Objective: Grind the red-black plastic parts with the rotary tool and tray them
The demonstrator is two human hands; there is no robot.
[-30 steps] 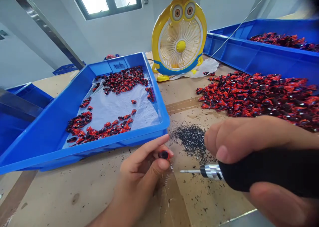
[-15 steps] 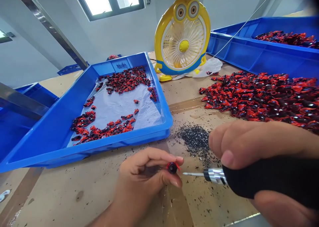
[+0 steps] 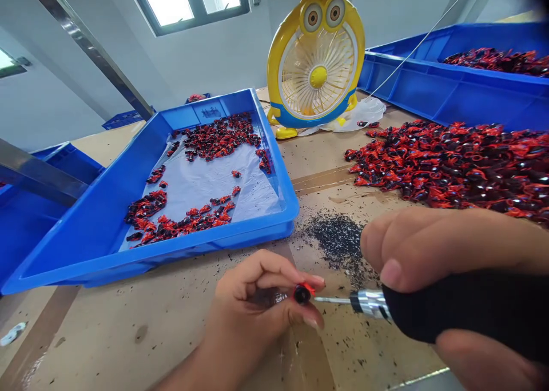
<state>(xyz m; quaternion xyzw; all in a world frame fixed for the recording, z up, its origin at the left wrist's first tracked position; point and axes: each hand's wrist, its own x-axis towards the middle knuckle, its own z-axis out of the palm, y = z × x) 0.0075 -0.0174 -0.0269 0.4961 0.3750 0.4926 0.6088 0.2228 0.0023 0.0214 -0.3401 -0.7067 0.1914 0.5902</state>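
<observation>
The table (image 3: pixel 171 316), brown and crossed by strips of tape, spreads under everything nearby. At nine o'clock in the view, a large blue tray (image 3: pixel 257 224) holds a pale sheet with red and black pieces scattered over it, thickest at its far end and along its near side. At two o'clock stands another blue bin (image 3: pixel 454 96), holding more of these pieces. A broad heap of red and black pieces (image 3: pixel 454 165) lies on the table at three o'clock, in front of that bin. The yellow and blue fan (image 3: pixel 318 77) stands at one o'clock, between tray and bin.

At four o'clock the right hand (image 3: pixel 433 242) is wrapped around the black driver (image 3: pixel 463 308), its bit aimed toward nine o'clock. The left hand (image 3: pixel 257 299), at six o'clock, pinches one small piece (image 3: pixel 302 293) between thumb and fingers, near the tray's near corner. Black flecks (image 3: pixel 337 236) lie beyond the driver's silver collar. The thin bit (image 3: pixel 332 300) reaches the small piece's red edge at its three o'clock side; whether they touch, I cannot tell.
</observation>
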